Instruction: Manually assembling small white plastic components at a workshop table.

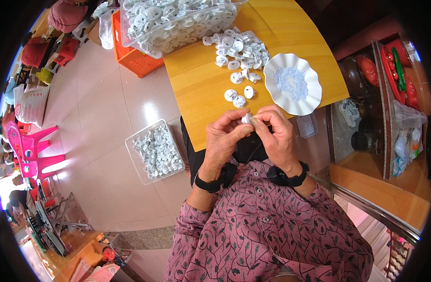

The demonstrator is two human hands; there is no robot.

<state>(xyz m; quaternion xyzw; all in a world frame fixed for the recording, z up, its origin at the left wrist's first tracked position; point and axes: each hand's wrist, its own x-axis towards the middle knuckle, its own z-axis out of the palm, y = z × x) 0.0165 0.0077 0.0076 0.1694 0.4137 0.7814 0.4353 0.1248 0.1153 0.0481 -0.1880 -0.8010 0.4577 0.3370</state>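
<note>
The wide head view looks steeply down, from fairly near, onto the fingers and the yellow table.

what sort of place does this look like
Perhaps a small workshop or home assembly room: small white parts lie heaped on a wooden table, more white pieces fill a clear bin on the tiled floor, and the left hand and right hand pinch one white part.

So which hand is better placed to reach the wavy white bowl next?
Probably the right hand: it's nearer the wavy white bowl. The left hand is farther left, across the small white part.
</note>
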